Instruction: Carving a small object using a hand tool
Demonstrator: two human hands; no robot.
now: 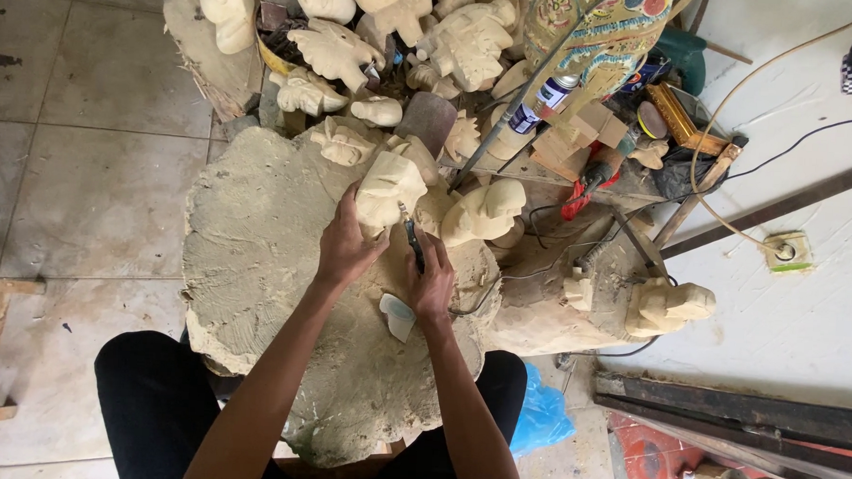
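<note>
I see pale wood carvings (339, 49) piled top centre, a blue plastic bag (541, 417) lower right, and a painted figure (598, 27) above.

Woodcarving workshop: pale unfinished carved figures (454, 40) heaped at back, big stump slab (253, 251) as work surface, power tools (591, 184), cables, tiled floor (85, 158).

Both bare forearms extend forward, converging. Left hand (346, 246) cupped, fingers spread and curled in grip. Right hand (431, 280) closed in pen-like grip, wrist bent inward.
</note>
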